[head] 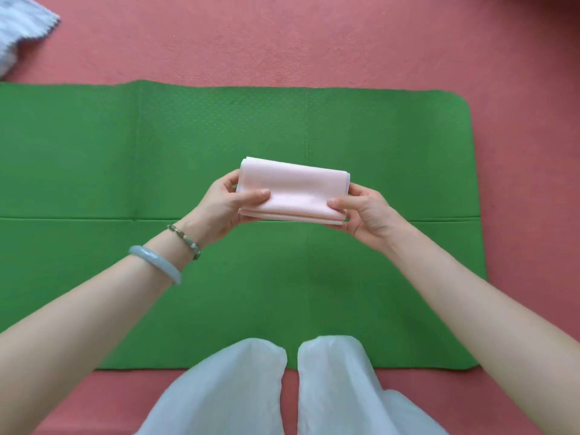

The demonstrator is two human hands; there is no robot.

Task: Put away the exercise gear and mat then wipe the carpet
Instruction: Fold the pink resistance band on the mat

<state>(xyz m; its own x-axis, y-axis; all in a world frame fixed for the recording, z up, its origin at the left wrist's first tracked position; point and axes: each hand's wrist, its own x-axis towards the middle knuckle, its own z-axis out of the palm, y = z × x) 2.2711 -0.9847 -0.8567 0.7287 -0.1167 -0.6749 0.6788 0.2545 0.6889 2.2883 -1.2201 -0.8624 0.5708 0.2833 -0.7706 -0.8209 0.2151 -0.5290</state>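
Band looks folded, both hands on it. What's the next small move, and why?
Probably carry the folded pink band off the green mat and set it aside: left hand and right hand pinch its ends, the folds look even, and the mat lies flat.

Both bare arms are reaching forward and angling in toward each other. The left hand (219,211) is pinching the left end of a folded band (293,189), with the thumb lying on top and the fingers curling beneath. The right hand (365,215) is pinching the right end likewise. The left wrist is wearing a bracelet (185,241) and a bangle (156,263).
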